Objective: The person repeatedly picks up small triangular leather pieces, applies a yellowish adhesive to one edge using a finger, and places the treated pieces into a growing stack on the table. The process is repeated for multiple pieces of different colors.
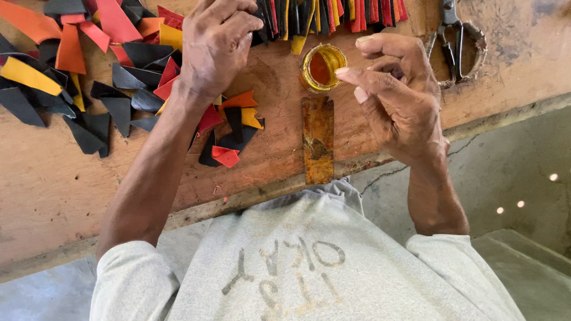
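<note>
Near the far edge of the wooden worktop [59, 190], the left hand [217, 44] is laid on a heap of cut leather pieces [128, 71], coloured black, red, orange and yellow. Its fingers [238, 21] are curled downward into the pile, at the place where a row of narrow strips [321, 15] begins; whether a piece is pinched in this grip cannot be told, because the fingertips are hidden. More pieces are scattered under the wrist and just beside it, among them a red one [226, 156] and a yellow one [251, 117].

The right hand [395, 101] is held above the worktop, apart from the pile, palm turned toward the body. Its grip is half closed: the forefinger and thumb are brought near each other, and nothing clearly visible is pinched between them. Just beside its fingertips, to the left, a small open jar [321, 66] with yellow-orange liquid is placed on the worktop. Directly below the jar a flat stained strip [318, 139], yellow-brown, is laid lengthwise toward the edge. Beyond the right hand, a pair of metal pliers [455, 38] is seen lying on the worktop. A grey shirt [309, 261] is worn by the person.
</note>
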